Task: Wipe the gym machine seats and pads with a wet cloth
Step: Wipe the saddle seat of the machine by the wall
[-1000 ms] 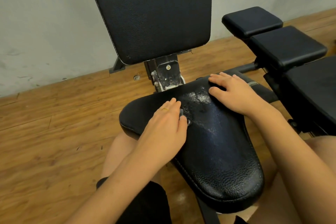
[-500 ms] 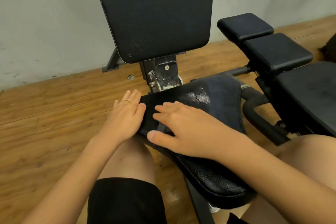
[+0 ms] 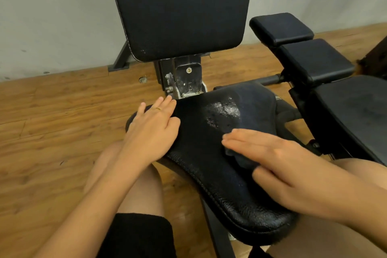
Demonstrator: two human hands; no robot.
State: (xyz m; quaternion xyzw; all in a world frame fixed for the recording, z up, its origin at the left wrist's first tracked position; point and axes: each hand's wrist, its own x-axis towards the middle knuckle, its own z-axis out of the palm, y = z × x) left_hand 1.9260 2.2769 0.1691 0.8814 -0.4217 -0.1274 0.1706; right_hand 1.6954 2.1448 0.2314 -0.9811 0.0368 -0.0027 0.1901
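The black leather seat pad [image 3: 209, 174] lies in front of me with a wet shiny patch [image 3: 224, 111] near its rear. A dark cloth [image 3: 256, 103] is draped over the seat's rear right side and bunches under my right hand [image 3: 278, 165]. That hand presses the cloth against the seat with straight fingers pointing left. My left hand [image 3: 152, 130], wearing a ring, rests flat on the seat's rear left corner and is apart from the cloth. The upright black back pad [image 3: 180, 10] stands behind the seat.
A metal hinge bracket [image 3: 185, 80] joins seat and back pad. Two small black pads [image 3: 280, 28] [image 3: 316, 60] and a long bench pad [image 3: 356, 117] stand to the right, with a black handle bar [image 3: 290, 114] beside the seat. My knees flank the seat over the wooden floor [image 3: 52, 132].
My right hand has slid from the seat's middle left toward the right with the cloth under it. My left hand stayed at the left corner, shifting slightly toward the bracket.
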